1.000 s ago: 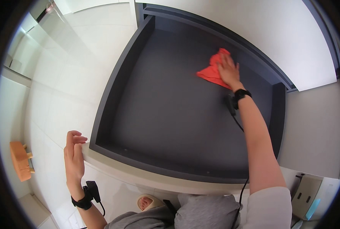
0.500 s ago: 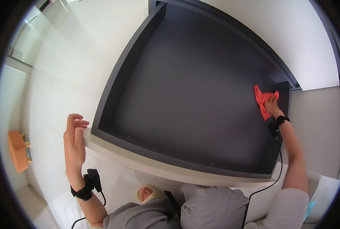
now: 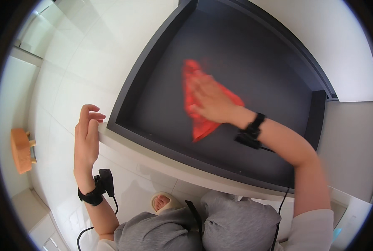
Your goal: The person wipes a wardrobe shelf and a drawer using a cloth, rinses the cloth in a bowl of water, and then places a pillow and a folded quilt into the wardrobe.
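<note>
A dark grey drawer with a pale front panel stands pulled out before me. My right hand lies flat, fingers stretched, on a red cloth against the drawer's bottom, left of its middle. The cloth spreads out beyond the fingers and is smeared by motion. Beside the front panel's left end, my left hand is raised with its fingers loosely bent and apart, holding nothing. Its thumb side is at the panel's corner; whether it touches cannot be told.
White cabinet surfaces border the drawer at the far right. Pale floor tiles stretch along the left, where an orange stool stands by the wall. My slippered foot is below the drawer front. Black cables hang from both wrist straps.
My right hand has swept the red cloth leftward from the drawer's right side to left of its middle. The left hand keeps its place at the corner. The view has shifted slightly.
</note>
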`<action>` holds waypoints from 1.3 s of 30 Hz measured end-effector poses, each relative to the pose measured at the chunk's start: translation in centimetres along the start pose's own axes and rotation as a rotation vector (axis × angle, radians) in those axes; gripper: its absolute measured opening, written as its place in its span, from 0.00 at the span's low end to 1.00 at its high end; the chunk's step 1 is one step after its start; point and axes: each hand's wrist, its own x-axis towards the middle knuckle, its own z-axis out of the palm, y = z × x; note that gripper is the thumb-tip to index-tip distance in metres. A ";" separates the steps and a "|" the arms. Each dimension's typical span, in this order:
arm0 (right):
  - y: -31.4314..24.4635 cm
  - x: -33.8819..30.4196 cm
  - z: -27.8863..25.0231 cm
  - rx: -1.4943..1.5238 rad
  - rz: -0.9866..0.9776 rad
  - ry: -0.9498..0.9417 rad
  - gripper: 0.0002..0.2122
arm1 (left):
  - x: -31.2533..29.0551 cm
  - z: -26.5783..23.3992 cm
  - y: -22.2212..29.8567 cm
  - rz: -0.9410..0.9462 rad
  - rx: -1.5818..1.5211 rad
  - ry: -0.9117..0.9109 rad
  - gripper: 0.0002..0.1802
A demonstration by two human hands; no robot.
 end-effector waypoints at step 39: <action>-6.1 5.4 1.0 0.141 -0.319 0.021 0.27 | 0.5 -0.8 -1.1 -0.001 0.001 -0.064 0.16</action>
